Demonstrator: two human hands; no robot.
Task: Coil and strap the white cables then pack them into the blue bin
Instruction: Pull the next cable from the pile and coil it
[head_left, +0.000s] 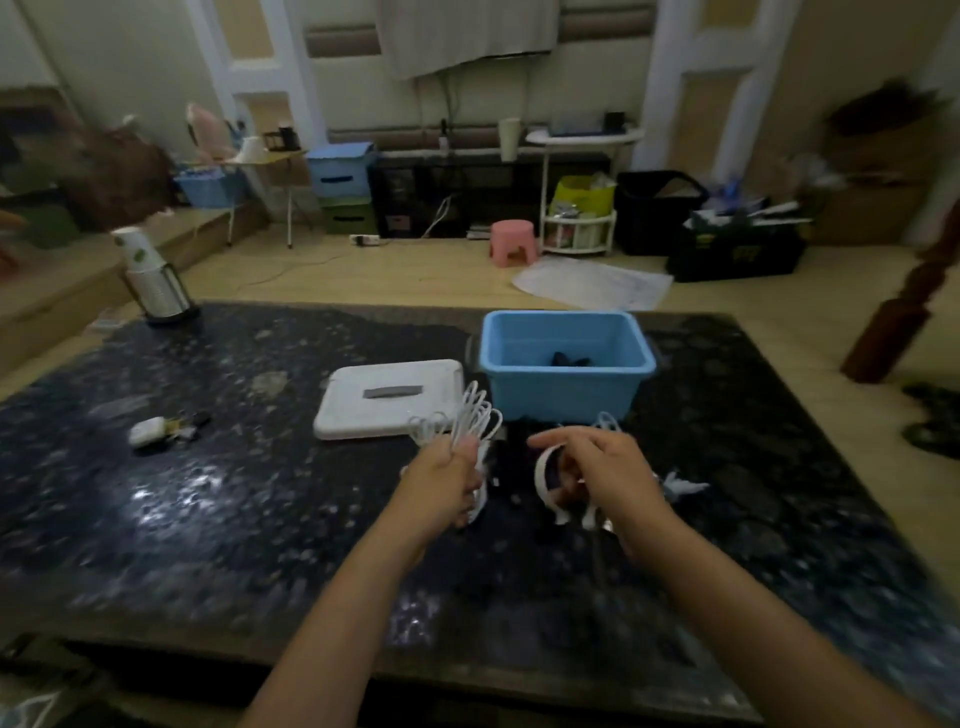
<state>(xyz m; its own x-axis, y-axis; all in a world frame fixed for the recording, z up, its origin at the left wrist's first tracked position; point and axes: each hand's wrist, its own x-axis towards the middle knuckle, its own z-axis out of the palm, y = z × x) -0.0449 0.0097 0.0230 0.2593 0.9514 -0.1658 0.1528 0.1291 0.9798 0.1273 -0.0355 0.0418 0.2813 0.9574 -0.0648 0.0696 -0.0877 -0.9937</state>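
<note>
Both your hands are up over the table, forearms reaching in from below.
Your left hand (451, 480) is fisted, fingers curled tight round a coiled white cable (470, 421). Your right hand (602, 475) sits just beside it, index finger pointing left, other fingers curled round a white strap (543, 480).

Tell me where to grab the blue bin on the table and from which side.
Judging by its shape, grip the blue bin by its flared top rim at the two short ends, one hand from each side. The near wall is plain and tapers downward, so it offers less purchase. The left hand grips the coiled white cable, which would have to be set down first.
</note>
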